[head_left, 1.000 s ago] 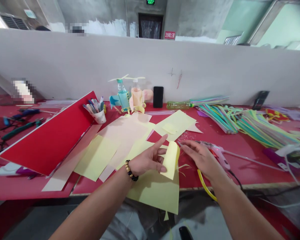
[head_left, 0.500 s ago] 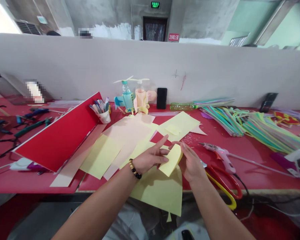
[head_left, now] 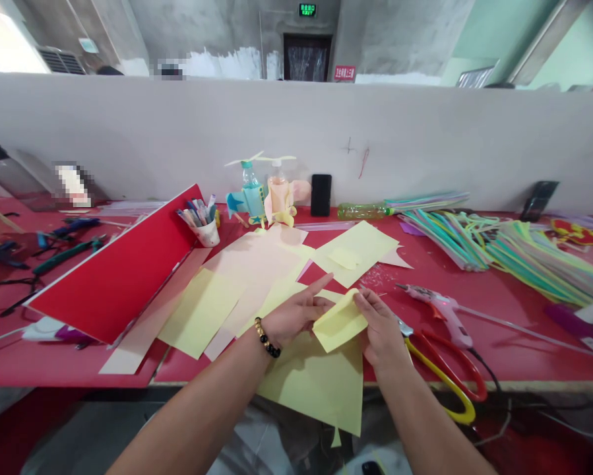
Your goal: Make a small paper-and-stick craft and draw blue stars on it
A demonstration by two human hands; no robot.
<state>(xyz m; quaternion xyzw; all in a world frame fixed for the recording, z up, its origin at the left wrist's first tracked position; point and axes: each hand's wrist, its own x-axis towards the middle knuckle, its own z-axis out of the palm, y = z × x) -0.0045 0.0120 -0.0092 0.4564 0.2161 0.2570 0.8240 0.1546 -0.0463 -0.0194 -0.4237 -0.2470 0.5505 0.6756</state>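
so the small yellow paper piece is up between the left hand and the right hand, above a bigger yellow sheet. looks folded or curled over to me, and its long axis slants from the left fingers outward to the right thumb, so neither hand is really nearer, it bridges both.

right hand first: thumb and fingertips pinch the paper's far right end, thumb on top. left hand is looser, index finger poked out straight past the paper, other fingers bent in at its left edge. can't tell if the left thumb is actually pressing, that bit's hard to make out.

going outward, the scissors lie just beside the right hand, to its right, red and yellow handles reaching over the edge of the red table toward the body. pink glue gun is past them, farther out from that same hand. beaded bracelet sits on the left wrist, and way out beyond both hands there are 2 bottle models, well apart from any fingers
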